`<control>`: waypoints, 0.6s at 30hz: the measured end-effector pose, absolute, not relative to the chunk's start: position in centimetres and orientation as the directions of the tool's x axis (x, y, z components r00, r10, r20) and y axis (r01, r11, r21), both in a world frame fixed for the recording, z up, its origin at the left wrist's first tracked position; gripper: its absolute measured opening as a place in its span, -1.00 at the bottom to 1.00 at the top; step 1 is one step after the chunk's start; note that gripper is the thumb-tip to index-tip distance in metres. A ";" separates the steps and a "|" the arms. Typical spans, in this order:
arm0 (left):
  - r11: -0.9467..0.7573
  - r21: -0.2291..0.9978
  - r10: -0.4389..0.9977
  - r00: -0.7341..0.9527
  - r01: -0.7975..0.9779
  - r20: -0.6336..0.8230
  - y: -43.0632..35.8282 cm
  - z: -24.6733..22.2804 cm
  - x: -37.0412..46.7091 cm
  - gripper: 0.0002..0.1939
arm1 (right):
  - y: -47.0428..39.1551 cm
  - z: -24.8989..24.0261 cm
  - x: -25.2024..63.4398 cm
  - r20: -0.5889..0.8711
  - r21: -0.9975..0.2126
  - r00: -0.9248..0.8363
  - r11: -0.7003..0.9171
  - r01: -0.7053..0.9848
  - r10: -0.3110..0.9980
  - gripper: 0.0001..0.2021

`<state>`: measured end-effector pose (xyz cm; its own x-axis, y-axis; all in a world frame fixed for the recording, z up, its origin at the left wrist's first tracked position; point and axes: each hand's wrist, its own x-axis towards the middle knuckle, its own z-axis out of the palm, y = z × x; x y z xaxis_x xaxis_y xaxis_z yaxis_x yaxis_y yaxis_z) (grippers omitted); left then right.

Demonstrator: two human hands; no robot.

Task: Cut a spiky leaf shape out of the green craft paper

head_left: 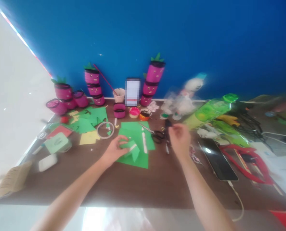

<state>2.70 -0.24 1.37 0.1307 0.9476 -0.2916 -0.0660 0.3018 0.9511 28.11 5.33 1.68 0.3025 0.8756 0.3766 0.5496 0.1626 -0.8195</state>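
My left hand [116, 149] is closed on a small cut green paper piece [135, 154] with pointed ends and a white strip across it. It is above a green paper sheet [143, 162] on the table. A white pen-like tube [144, 141] lies on the green paper, with dark-handled scissors [157, 136] at its right edge. My right hand [180, 139] is closed beside a dark, slim object [167, 124]; blur hides what it is and how firmly I grip it.
Pink cups [155, 72] with faces and green leaf tops stand stacked along the blue wall. Left are green paper scraps [99, 115], a tape roll [105, 130] and a white case [48, 162]. Right are a green bottle [210, 110], a phone [218, 160] on a cable and red-handled pliers-like frame [244, 170].
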 end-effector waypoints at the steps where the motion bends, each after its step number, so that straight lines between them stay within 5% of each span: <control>1: 0.277 0.957 0.955 0.134 -0.083 -0.265 -0.3 1.3 2.8 -0.64 | 4.2 2.0 26.8 0.326 -0.842 0.163 0.208 0.498 0.931 -0.80; 5: 0.174 0.976 0.976 0.158 -0.134 -0.152 -0.5 1.4 3.2 -0.63 | 0.5 1.8 22.3 0.157 -0.903 -0.266 0.247 0.351 0.951 -0.67; 11: 0.129 0.980 0.978 0.182 -0.149 -0.101 -0.6 0.8 3.5 -0.61 | 0.0 0.7 21.3 0.213 -0.925 -0.211 0.266 0.270 0.954 -0.82; 18: 0.146 0.972 0.979 0.172 -0.187 -0.114 -0.7 0.5 3.7 -0.59 | 0.0 1.4 21.4 0.618 -0.523 -0.275 0.646 0.555 0.737 -0.97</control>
